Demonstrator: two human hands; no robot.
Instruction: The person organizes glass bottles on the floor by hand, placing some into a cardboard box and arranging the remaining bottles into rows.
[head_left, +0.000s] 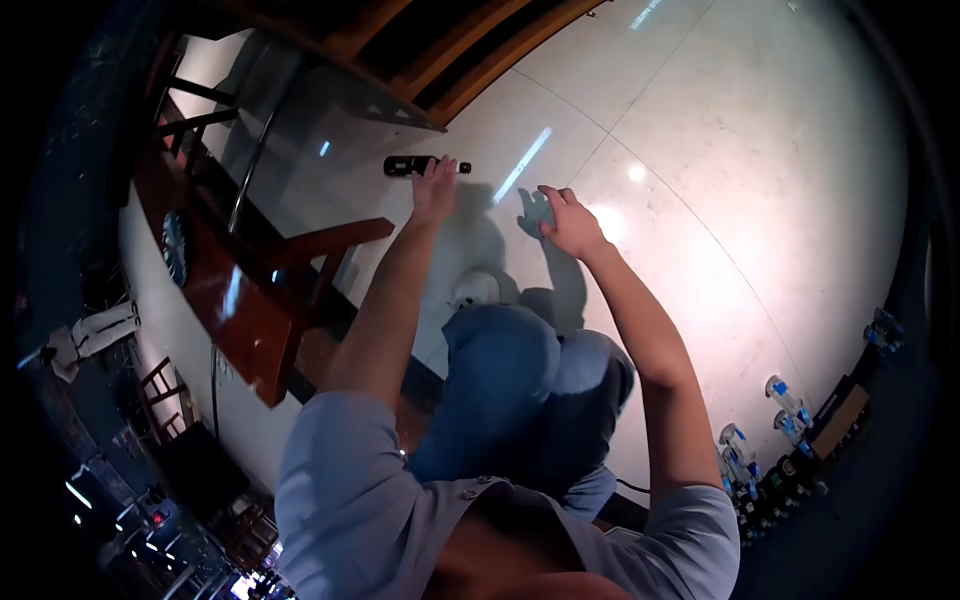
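A dark bottle (402, 166) lies on its side, its neck pointing right, above the pale tiled floor or on it; I cannot tell which. My left hand (433, 190) reaches out to it, with the fingers laid across its middle and hiding part of it. To the right, my right hand (574, 225) is held out over the floor with nothing in it. Its fingers are bent and apart, and its shadow falls on the tiles beside it.
Close on the left stands a reddish-brown wooden chair (345, 238). Slatted wooden furniture (470, 85) is at the top. Several clear bottles with blue labels (790, 400) and dark bottles (780, 495) stand at lower right. My bent knees (505, 360) are below my hands.
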